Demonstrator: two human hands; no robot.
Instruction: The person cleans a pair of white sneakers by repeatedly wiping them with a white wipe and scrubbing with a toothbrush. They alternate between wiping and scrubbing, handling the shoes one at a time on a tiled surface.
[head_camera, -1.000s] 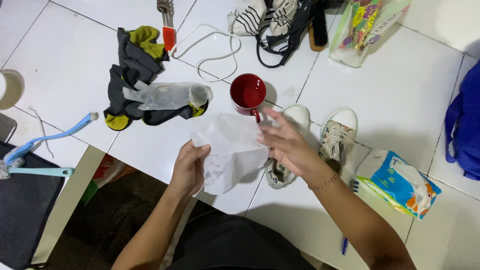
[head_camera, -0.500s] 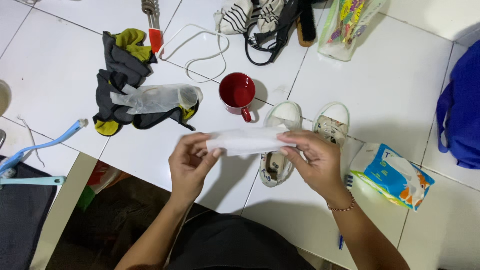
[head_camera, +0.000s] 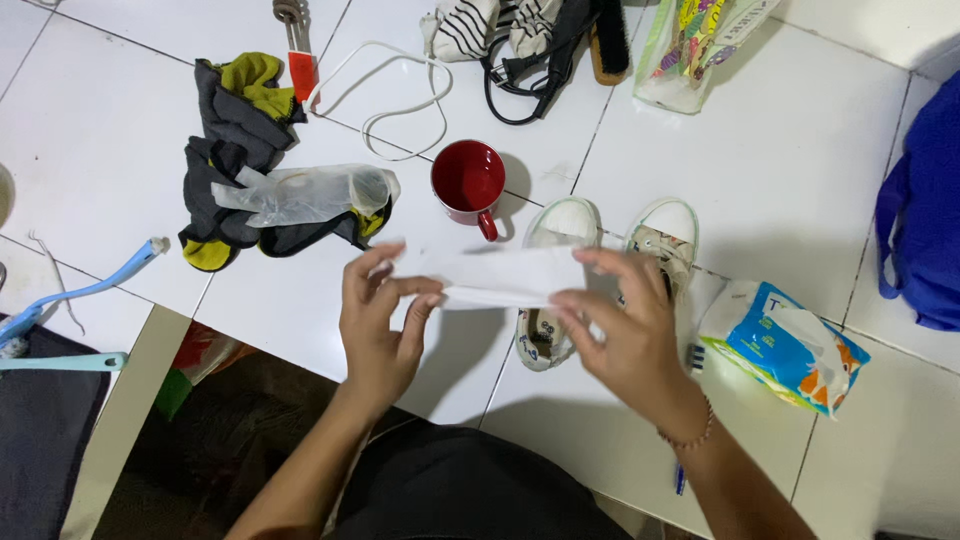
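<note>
blue bag (head_camera: 925, 210) cut off right, left shoe (head_camera: 552, 280) partly hidden by tissue (head_camera: 500, 277)

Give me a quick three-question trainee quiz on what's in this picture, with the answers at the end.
1. True or false: both hands hold the folded white tissue sheet.
2. Which thing stands closest behind the sheet? A) red ceramic mug B) blue backpack C) light blue toothbrush
3. What lies on the grey and yellow cloths?

Key
1. True: left hand and right hand pinch its ends.
2. A
3. A clear plastic glove.
</note>
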